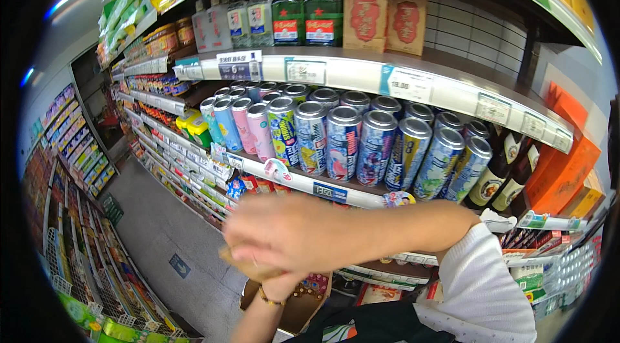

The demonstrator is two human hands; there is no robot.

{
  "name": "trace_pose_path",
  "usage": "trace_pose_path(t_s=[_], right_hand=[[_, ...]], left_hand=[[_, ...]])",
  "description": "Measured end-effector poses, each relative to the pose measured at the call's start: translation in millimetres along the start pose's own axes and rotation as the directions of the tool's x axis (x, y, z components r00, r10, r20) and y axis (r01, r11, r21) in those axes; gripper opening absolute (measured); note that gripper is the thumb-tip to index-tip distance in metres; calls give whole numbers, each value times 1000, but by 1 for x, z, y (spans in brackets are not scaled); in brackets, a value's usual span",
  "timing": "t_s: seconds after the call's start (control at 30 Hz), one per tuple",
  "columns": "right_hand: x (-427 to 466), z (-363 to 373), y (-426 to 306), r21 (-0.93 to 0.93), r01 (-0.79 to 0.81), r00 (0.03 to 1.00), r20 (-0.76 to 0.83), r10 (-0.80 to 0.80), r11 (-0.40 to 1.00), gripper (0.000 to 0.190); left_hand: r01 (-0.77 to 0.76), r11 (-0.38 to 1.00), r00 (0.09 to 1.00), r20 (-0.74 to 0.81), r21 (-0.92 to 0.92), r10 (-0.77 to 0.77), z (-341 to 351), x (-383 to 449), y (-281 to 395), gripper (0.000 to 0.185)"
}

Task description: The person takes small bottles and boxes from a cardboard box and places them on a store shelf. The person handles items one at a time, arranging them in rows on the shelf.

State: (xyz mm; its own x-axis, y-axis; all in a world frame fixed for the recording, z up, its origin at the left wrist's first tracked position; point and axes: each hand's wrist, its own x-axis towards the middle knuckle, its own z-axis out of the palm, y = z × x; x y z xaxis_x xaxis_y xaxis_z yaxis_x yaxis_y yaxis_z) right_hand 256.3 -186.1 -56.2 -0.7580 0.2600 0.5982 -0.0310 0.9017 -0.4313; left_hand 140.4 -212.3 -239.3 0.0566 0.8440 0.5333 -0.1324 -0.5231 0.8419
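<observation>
My right hand (286,231) reaches in from the right, its forearm bare below a pushed-up white sleeve (484,285). It lies over my left hand (249,265), and the two press together, blurred by motion. A beaded bracelet (271,298) circles my left wrist. Most of the fingers are hidden, so whether anything lies between the palms cannot be seen. Behind them, tall drink cans (344,144) stand in rows on a shelf (300,176) with price tags. Under my wrists is an open cardboard box (290,311) with small gold-capped bottles (310,289) inside.
Liquor bottles (286,13) and tan cartons (365,18) line the upper shelf. Dark beer bottles (489,183) and an orange box (557,173) stand at the right. A tiled aisle floor (193,246) runs left, with wire racks of packets (92,256) on its far side.
</observation>
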Motion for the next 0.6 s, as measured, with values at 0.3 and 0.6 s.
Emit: trace_pose_path(t_s=[0.3, 0.6], right_hand=[[-56, -135, -36, -345, -240, 911, -403, 88, 907, 76], [-67, -224, -17, -580, -440, 778, -628, -32, 686, 64]], left_hand=[[-418, 907, 878, 236, -43, 416, 79, 176, 108, 75], [-578, 783, 796, 372, 229, 478, 155, 275, 153, 63]])
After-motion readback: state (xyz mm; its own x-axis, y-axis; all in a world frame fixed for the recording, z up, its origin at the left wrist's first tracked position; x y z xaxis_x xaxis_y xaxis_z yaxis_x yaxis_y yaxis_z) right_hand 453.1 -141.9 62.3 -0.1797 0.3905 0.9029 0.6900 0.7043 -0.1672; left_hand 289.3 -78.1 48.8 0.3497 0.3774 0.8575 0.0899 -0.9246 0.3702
